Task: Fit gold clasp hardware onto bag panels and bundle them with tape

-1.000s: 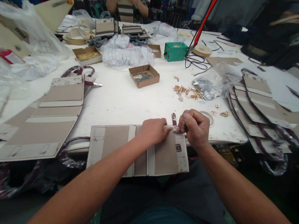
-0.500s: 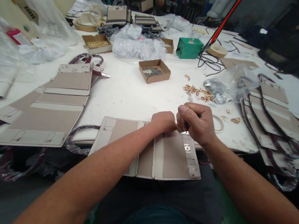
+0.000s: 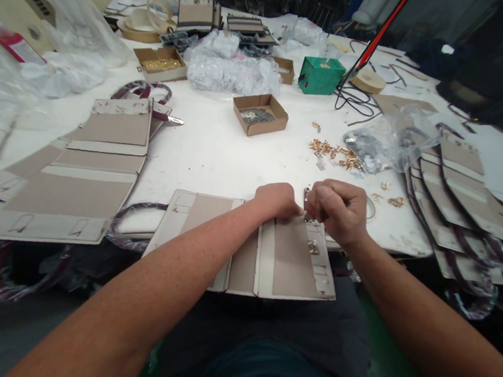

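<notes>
This was a workshop, as its batches showed: an opened beige panel (image 3: 291, 266) lay across the near edge of a white worktable (image 3: 214, 156) at twelve o'clock, fanned panels (image 3: 85, 184) towards ten, stacked panels (image 3: 462, 163) towards two. A cardboard box (image 3: 268, 127) held metal pieces (image 3: 257, 116) further off at twelve; gold-coloured fittings (image 3: 350, 161) lay scattered at one.

Your left forearm (image 3: 125, 309) ran bare and diagonal from the lower left toward the centre, across the front of your body, its wrist close to straight. Your left hand (image 3: 277, 201) lay back upward, fingers bent and directed rightward, their tips mostly hidden. Your right forearm (image 3: 416, 294), also bare, rose from the lower right and angled inward. Your right hand (image 3: 339, 209) was curled into a fist, thumb uppermost. Both hands were just beside each other.
</notes>
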Tool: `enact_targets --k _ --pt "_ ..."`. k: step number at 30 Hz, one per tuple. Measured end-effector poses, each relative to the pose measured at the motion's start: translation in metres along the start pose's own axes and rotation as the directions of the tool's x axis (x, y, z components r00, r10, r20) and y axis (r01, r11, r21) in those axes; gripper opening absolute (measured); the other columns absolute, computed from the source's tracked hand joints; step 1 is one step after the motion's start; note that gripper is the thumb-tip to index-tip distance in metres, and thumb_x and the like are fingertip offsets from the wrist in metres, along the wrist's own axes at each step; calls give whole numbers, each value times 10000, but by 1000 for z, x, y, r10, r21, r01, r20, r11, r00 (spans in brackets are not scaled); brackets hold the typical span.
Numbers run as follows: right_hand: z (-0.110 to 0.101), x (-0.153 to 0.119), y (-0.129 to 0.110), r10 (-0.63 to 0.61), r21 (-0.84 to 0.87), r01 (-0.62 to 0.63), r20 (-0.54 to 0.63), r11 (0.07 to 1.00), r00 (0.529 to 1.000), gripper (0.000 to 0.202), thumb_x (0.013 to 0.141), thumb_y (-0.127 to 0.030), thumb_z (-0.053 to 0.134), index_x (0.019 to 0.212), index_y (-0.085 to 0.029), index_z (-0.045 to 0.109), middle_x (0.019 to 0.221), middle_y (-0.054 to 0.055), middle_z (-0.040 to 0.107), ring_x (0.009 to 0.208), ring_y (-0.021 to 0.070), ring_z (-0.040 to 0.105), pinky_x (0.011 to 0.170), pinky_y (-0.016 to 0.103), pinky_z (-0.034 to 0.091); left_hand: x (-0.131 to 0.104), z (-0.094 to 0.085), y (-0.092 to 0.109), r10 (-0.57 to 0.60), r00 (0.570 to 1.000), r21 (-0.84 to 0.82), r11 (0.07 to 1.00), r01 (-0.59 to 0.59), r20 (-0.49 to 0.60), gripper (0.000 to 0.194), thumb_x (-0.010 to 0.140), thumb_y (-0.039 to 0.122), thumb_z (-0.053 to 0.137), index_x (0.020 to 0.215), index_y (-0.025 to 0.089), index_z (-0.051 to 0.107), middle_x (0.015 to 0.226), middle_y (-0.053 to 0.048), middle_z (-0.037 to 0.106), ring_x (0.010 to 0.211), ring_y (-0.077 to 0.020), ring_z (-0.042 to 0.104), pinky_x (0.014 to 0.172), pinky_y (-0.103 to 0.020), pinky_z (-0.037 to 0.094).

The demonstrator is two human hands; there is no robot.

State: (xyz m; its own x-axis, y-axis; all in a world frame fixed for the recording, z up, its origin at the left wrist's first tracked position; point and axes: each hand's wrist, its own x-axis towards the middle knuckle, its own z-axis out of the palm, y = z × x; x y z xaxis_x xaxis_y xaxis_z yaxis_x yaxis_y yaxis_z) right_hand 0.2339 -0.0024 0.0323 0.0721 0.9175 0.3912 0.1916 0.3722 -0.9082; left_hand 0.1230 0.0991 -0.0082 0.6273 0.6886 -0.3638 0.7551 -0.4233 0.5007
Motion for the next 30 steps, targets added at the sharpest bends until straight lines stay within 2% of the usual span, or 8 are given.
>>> enact_targets --k 5,10,17,19,21,22,25,30 --pt "-7 -3 -4 -85 165 113 -166 980 982 442 962 -409 649 576 -233 524 492 -39 435 413 120 439 402 294 364 -1 -5 3 -41 998 70 997 37 54 494 762 633 712 983 194 765 991 -131 768 990 -320 709 813 -387 536" --pt "-4 -10 6 -26 194 67 -210 979 977 468 964 -392 649 561 -228 479 491 -46 419 402 104 419 395 277 353 -6 -7 6 -52 996 89 995 46 66 458 792 614 688 940 189 775 942 -116 768 933 -295 707 765 -363 511" --pt "-12 -16 20 -40 217 96 -251 971 967 435 970 -340 632 581 -223 477 494 -52 432 394 99 415 397 266 343 -11 -3 0 25 999 34 999 -23 -39 428 838 636 657 787 220 739 829 -60 743 844 -249 680 740 -349 483" --pt "-13 -18 23 -33 220 90 -249 971 968 432 973 -349 630 588 -225 475 496 -55 433 401 102 424 408 267 352 -29 7 -4 109 968 62 993 -97 -228 388 903 590 623 947 222 739 990 -76 752 958 -266 676 833 -381 499" --pt "-13 -19 24 -34 212 88 -245 973 969 434 975 -358 628 590 -226 479 498 -56 432 408 103 428 416 268 354 -59 25 -8 265 872 143 964 -226 -412 414 965 551 570 1177 215 685 1253 -114 695 1167 -288 620 1003 -429 467" --pt "-13 -19 25 -35 208 87 -244 974 969 431 976 -360 628 592 -225 483 499 -56 433 407 102 423 416 267 350 -76 36 -10 355 834 187 934 -303 -421 475 966 578 562 1254 211 651 1353 -128 646 1240 -297 581 1075 -452 431" --pt "-13 -19 27 -34 199 83 -239 977 970 421 965 -363 642 600 -221 490 498 -59 432 398 97 407 405 260 328 -122 75 -14 576 784 330 804 -494 -230 875 826 747 660 1486 198 492 1570 -164 477 1445 -374 411 1245 -552 234" --pt "-24 -18 16 7 233 75 -330 970 944 427 948 -384 650 597 -219 471 497 -69 416 378 84 392 382 236 343 -144 99 -7 544 833 437 777 -453 -101 865 838 383 737 1588 209 345 1670 -158 344 1539 -366 296 1283 -572 122"
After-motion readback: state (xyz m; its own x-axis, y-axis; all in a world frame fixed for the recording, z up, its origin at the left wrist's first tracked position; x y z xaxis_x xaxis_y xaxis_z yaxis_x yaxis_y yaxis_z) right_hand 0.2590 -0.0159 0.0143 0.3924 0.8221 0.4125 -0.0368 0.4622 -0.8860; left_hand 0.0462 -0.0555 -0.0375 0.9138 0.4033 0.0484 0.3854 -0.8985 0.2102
